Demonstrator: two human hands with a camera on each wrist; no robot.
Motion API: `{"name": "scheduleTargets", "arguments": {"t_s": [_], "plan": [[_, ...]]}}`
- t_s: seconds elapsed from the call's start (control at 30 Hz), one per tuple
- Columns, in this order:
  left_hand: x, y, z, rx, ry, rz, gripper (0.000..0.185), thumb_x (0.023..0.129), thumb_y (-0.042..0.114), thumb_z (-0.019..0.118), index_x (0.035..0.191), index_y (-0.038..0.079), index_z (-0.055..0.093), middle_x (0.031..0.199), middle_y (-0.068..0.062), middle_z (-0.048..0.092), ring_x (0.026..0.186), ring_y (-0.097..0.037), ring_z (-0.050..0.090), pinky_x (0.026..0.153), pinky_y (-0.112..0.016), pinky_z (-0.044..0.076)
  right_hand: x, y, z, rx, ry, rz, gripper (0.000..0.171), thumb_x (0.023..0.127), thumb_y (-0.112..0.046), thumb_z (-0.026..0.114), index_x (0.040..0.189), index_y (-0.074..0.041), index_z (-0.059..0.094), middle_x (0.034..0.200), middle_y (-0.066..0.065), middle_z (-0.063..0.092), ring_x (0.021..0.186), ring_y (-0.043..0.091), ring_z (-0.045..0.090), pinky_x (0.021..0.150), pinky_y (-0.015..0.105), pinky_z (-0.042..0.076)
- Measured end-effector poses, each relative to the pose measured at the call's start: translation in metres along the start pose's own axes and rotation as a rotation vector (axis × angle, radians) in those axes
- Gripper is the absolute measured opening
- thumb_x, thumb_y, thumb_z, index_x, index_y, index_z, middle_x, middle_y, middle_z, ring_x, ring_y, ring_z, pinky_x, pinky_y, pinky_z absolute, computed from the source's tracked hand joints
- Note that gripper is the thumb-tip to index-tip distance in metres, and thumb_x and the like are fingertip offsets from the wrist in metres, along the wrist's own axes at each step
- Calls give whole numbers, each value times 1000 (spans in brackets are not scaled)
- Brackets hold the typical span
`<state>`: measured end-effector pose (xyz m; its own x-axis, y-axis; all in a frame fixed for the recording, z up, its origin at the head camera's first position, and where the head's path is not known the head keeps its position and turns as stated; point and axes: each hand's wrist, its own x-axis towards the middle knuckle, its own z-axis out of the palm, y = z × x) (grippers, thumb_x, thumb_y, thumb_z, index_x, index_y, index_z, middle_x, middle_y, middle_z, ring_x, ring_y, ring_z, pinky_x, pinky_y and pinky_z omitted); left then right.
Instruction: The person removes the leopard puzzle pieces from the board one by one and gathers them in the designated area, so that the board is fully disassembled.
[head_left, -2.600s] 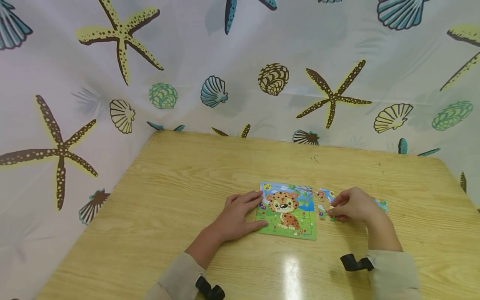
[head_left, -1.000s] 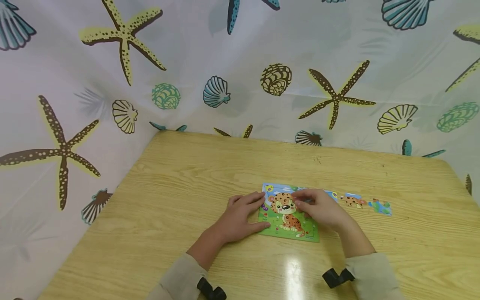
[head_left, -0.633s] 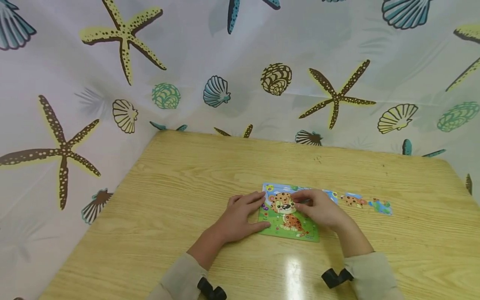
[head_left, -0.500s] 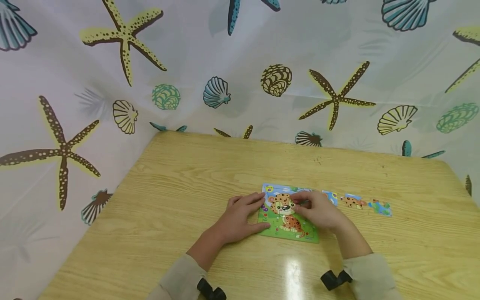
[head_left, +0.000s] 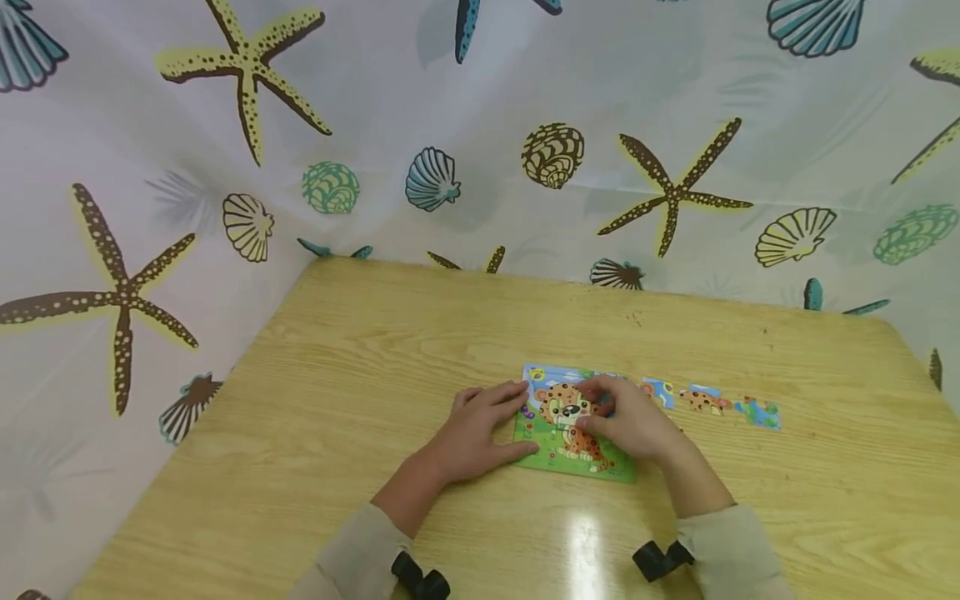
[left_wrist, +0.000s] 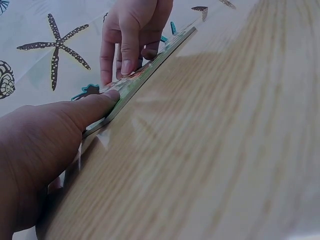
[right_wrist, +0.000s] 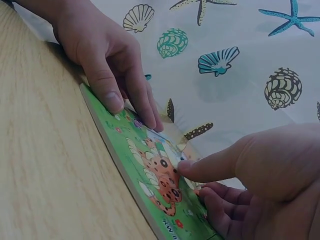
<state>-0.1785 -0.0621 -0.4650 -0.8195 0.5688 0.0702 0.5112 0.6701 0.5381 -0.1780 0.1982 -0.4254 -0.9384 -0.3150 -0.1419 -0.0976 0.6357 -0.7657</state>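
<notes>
Lying near the middle of the tabletop (head_left: 390,350): a leopard puzzle board (head_left: 572,425), mostly filled. Left hand (head_left: 476,433) resting open, fingers flat, steadying the board's left edge. Right hand (head_left: 630,421) pressing down with thumb (right_wrist: 207,167) on a piece near the leopard's head, other fingers curled, gripping nothing visible. Waiting just right of the board: three loose pieces (head_left: 705,402), judging by the row, not yet placed.

The head camera looks down at the whole tabletop (head_left: 375,375); both wrist cameras skim it closely from opposite sides, sharing the puzzle (right_wrist: 150,170).
</notes>
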Motion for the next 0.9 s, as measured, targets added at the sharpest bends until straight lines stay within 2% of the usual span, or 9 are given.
{"name": "scheduleTargets", "arguments": {"t_s": [0.17, 0.33, 0.47, 0.67, 0.77, 0.9], "plan": [[1, 1, -1, 3, 9, 12, 79, 92, 51, 68, 152, 9, 41, 162, -2, 36, 150, -22, 32, 118, -53, 20, 1, 1, -3, 37, 15, 16, 37, 96, -19, 68, 130, -9, 56, 121, 15, 61, 99, 23, 63, 81, 36, 52], [0, 2, -2, 7, 9, 18, 78, 92, 50, 68, 152, 8, 41, 162, -3, 36, 150, -23, 32, 118, -54, 20, 0, 3, -9, 127, 18, 26, 26, 98, -16, 65, 118, -2, 58, 103, 13, 64, 87, 20, 66, 74, 33, 54], [-1, 2, -2, 10, 9, 23, 79, 92, 50, 68, 152, 7, 41, 162, -4, 35, 150, -23, 33, 117, -54, 20, -3, 5, -17, 221, 0, 58, 22, 97, -12, 65, 113, 2, 59, 94, 12, 66, 81, 21, 69, 74, 34, 58], [0, 2, -2, 4, 9, 26, 78, 92, 49, 68, 152, 7, 41, 162, -4, 36, 150, -23, 33, 117, -55, 20, -8, 9, -29, 338, -52, 71, 36, 96, -7, 65, 127, 7, 54, 92, 12, 61, 84, 23, 73, 76, 35, 61], [0, 2, -1, 6, 6, 27, 78, 92, 50, 68, 152, 7, 42, 162, -4, 36, 150, -23, 33, 117, -55, 20, -11, 11, -35, 345, -73, 52, 41, 97, -5, 64, 135, 5, 53, 90, 12, 56, 86, 27, 74, 78, 36, 61], [1, 3, -2, 3, 12, 26, 78, 92, 50, 68, 151, 7, 42, 161, -4, 36, 150, -23, 33, 117, -55, 21, -15, 15, -44, 313, -80, 33, 40, 98, -7, 62, 137, 0, 55, 95, 15, 58, 87, 30, 75, 75, 35, 61]]}}
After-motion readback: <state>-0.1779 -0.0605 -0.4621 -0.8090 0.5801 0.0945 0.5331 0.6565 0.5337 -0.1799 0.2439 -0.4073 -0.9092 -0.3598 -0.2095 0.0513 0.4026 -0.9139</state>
